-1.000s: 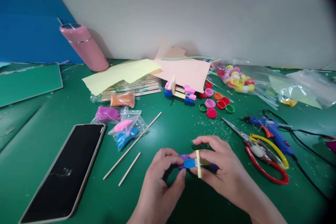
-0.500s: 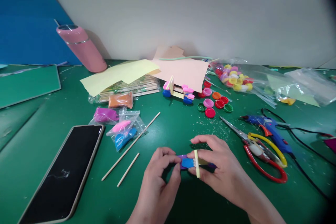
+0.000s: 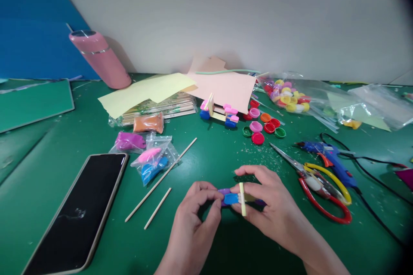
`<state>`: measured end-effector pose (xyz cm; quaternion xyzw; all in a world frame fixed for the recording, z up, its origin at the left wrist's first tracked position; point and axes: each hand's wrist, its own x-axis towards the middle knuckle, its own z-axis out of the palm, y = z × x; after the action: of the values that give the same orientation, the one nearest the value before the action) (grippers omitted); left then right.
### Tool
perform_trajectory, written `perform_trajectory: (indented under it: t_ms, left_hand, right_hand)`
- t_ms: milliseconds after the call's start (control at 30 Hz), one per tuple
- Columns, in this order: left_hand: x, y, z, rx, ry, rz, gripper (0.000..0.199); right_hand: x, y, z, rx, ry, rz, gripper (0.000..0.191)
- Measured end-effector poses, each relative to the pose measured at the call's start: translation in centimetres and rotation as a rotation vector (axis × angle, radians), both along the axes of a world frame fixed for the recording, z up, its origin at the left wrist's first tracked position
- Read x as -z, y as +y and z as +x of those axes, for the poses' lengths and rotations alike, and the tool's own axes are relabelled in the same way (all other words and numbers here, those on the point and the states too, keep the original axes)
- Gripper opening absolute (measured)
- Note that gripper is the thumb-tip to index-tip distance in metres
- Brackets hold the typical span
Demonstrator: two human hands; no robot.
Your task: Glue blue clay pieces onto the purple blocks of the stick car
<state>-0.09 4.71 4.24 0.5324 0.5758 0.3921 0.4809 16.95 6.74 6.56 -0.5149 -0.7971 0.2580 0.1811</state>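
Between my two hands is a small craft model (image 3: pixel 231 199) with purple and blue parts and a pale yellow crosspiece (image 3: pixel 242 199). My left hand (image 3: pixel 198 212) pinches its left end with thumb and forefinger. At the other end, my right hand (image 3: pixel 269 200) grips it near the crosspiece, thumb below and fingers above. My fingers hide part of the model. Farther back stands a similar small toy car (image 3: pixel 219 112) with pink and blue pieces. Two wooden sticks (image 3: pixel 161 180) lie left of my hands.
Scissors (image 3: pixel 318 184) and a blue glue gun (image 3: pixel 332 161) with its cord lie at right. Several bottle caps (image 3: pixel 258 138) sit mid-table. Bagged clay (image 3: pixel 155 167), a phone (image 3: pixel 80 210) and a leaning pink bottle (image 3: pixel 101 58) are at left. Paper sheets (image 3: pixel 222 88) lie along the wall.
Almost nothing differs. Both hands keep their hold on the model, and the pale crosspiece looks very slightly shifted.
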Motion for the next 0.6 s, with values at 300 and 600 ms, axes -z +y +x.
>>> perform_trajectory:
  t_ms: [300, 600]
  left_hand:
    - [-0.18, -0.03, 0.05, 0.016, 0.081, 0.007, 0.016]
    - [-0.38, 0.25, 0.3, -0.051, 0.067, 0.026, 0.015]
  right_hand:
    - [0.12, -0.4, -0.29, 0.018, 0.02, 0.013, 0.018]
    - [0.34, -0.27, -0.42, 0.035, -0.07, 0.186, 0.034]
